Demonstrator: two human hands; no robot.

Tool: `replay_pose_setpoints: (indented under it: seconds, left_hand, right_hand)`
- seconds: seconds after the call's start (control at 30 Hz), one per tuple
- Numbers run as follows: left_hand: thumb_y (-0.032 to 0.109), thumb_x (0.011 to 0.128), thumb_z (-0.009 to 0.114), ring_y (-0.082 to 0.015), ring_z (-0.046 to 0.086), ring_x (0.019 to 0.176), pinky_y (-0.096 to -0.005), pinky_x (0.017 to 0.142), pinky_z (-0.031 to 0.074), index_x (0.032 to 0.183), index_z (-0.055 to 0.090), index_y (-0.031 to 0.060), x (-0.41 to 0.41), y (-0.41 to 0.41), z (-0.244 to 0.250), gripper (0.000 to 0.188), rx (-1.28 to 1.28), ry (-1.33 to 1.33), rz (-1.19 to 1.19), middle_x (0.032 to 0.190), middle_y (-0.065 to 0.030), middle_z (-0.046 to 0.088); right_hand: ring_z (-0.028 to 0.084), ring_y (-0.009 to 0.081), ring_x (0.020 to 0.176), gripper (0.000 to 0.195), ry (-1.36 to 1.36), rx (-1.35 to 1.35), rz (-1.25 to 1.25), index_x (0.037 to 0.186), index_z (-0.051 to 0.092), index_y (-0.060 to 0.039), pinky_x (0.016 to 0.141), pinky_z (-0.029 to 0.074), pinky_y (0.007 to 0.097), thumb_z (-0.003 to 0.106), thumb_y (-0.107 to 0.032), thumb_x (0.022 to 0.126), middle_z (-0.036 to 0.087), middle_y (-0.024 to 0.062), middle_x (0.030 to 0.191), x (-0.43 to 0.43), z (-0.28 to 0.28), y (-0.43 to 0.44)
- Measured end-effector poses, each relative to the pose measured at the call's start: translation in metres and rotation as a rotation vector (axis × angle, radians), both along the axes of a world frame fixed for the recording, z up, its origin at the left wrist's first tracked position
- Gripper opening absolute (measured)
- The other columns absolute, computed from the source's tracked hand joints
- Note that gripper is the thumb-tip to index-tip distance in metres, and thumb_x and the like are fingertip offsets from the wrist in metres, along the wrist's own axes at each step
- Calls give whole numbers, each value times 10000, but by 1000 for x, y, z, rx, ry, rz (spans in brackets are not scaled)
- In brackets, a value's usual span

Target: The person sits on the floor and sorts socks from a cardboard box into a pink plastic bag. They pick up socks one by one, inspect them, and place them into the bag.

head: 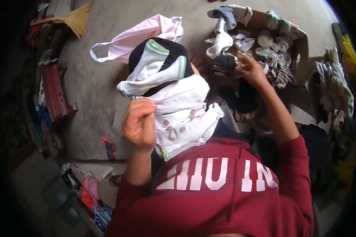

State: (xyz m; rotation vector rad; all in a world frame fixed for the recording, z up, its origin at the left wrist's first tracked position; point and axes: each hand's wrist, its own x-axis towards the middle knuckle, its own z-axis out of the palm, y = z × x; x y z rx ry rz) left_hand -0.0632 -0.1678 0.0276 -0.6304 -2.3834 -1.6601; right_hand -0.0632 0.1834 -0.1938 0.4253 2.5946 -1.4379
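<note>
White socks with green cuffs lie on a black-clad knee. Below them on my lap are a plain white sock and a white sock with printed strawberries. My left hand is at the left edge of these socks, fingers curled; whether it grips the cloth is hard to see. Stretched forward to the right, my right hand is at the near side of a cardboard box of socks. Its fingertips meet a dark sock with pale stripes, but their hold is partly hidden.
A pink plastic bag lies beyond the knee. Light socks drape over the box rim. More pale socks or gloves hang at the right. A reddish wooden stool and a straw broom are at the left; folded clothes lie lower left.
</note>
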Motion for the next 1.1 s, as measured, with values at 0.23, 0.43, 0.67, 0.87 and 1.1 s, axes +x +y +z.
replay_pose_setpoints:
  seconds: [0.23, 0.43, 0.67, 0.87, 1.1]
  left_hand:
    - [-175, 719, 519, -260, 622, 768, -335, 721, 505, 824, 590, -16, 24, 6, -1, 203, -288, 33, 30, 805, -129, 628]
    - [-181, 747, 488, -192, 586, 779, -281, 729, 471, 811, 584, -27, 22, 15, -24, 192, -323, -7, 10, 825, -109, 606]
    - [-164, 769, 481, -180, 549, 796, -271, 749, 466, 842, 572, -35, 19, 0, -5, 174, 16, -167, 64, 891, -146, 586]
    - [-61, 825, 553, -82, 549, 767, -216, 702, 435, 882, 616, 25, -57, -67, -51, 121, 192, -365, 480, 848, 3, 608]
    - [26, 722, 588, -331, 508, 1190, -412, 956, 443, 1163, 578, 75, -182, -123, -186, 444, -913, 156, 446, 1258, -129, 560]
  right_hand:
    - [572, 136, 706, 133, -62, -630, -343, 798, 579, -54, 624, 450, 251, 593, 76, 768, 596, 28, 798, 1, -20, 27]
    - [544, 158, 634, 231, -48, -986, -652, 890, 542, -44, 563, 446, 256, 534, 114, 721, 526, 44, 767, 30, -3, 69]
    - [552, 123, 651, 187, -10, -701, -476, 879, 588, -67, 562, 442, 261, 558, 63, 747, 561, -3, 762, 24, -15, 43]
    - [572, 105, 764, 150, -1, -351, -291, 977, 598, -32, 673, 452, 242, 607, -8, 829, 609, 15, 827, 21, -3, 47]
    - [583, 124, 779, 134, 18, -25, -65, 966, 614, -30, 711, 468, 273, 618, 3, 837, 623, 33, 814, 23, 8, 50]
